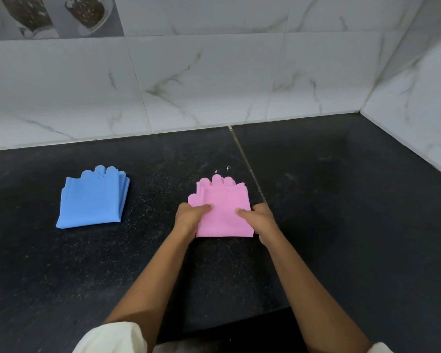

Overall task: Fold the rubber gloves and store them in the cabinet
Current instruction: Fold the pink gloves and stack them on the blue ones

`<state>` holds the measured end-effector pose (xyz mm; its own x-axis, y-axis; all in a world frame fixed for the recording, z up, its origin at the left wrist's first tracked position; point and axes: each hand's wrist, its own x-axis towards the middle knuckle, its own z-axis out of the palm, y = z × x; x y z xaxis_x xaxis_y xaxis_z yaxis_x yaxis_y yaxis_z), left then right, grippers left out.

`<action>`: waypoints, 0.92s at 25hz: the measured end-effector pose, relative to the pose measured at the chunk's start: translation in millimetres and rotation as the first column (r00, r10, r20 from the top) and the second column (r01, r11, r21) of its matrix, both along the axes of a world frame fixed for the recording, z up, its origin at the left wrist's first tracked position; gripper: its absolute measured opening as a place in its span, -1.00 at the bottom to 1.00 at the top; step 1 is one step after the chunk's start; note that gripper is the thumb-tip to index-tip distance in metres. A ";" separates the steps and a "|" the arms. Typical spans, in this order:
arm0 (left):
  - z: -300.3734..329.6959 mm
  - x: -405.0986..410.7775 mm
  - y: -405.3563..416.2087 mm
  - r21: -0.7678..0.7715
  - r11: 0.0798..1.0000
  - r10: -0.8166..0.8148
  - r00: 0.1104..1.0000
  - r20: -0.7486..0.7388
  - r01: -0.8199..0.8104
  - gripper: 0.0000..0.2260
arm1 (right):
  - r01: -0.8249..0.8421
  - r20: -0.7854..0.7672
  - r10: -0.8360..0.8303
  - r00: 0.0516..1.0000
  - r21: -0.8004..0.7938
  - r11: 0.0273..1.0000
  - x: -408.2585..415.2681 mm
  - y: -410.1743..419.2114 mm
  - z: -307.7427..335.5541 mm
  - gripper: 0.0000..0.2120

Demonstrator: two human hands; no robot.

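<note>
Folded pink rubber gloves (223, 200) lie on the black countertop (329, 200) near its middle, finger tips pointing toward the wall. My left hand (190, 216) grips their left edge, thumb pressed on top. My right hand (261, 219) grips the right edge the same way. Folded blue rubber gloves (93, 200) lie flat to the left, apart from both hands. No cabinet is in view.
A white marble-tiled wall (201, 80) runs along the back and turns the corner at the right (418, 98). A seam (247, 161) crosses the countertop just right of the pink gloves. The counter's front edge is near my elbows.
</note>
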<state>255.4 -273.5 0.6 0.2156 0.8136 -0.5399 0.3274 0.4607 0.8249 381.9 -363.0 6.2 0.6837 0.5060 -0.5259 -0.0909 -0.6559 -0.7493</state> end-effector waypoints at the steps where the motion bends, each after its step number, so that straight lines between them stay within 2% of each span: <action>1: 1.6 -1.5 -0.4 -0.057 0.998 0.007 0.997 0.073 -0.003 -0.54 | -0.001 -0.028 0.001 1.000 -0.005 1.000 1.3 0.6 0.8 -0.44; 3: 1.8 -5.7 -2.0 -0.106 0.994 0.000 0.986 0.165 0.018 -0.61 | -0.020 -0.094 0.021 0.995 0.011 1.000 2.2 1.0 3.8 -0.53; 6: -2.9 -18.1 -6.0 -0.020 1.000 -0.018 0.965 0.262 0.025 -0.75 | -0.051 -0.132 0.065 0.989 0.106 0.993 -8.5 1.2 -0.4 -0.62; 11: -0.4 -69.4 9.5 0.099 0.994 -0.072 0.944 0.322 0.042 -0.74 | -0.068 -0.122 0.106 0.987 0.280 0.958 -58.0 23.7 1.7 -0.60; 16: 14.9 -161.5 69.7 0.175 0.984 -0.062 0.932 0.357 -0.001 -0.75 | -0.082 -0.101 0.137 0.985 0.424 0.902 -146.2 81.5 7.9 -0.63; 21: 29.7 -234.2 149.8 0.262 0.959 0.003 0.926 0.377 -0.110 -0.69 | -0.140 -0.060 0.198 0.978 0.511 0.848 -214.2 163.2 29.9 -0.54; 23: 26.2 -249.2 178.1 0.305 0.946 0.002 0.945 0.327 -0.107 -0.65 | -0.142 -0.068 0.199 0.978 0.488 0.861 -229.2 191.9 30.7 -0.53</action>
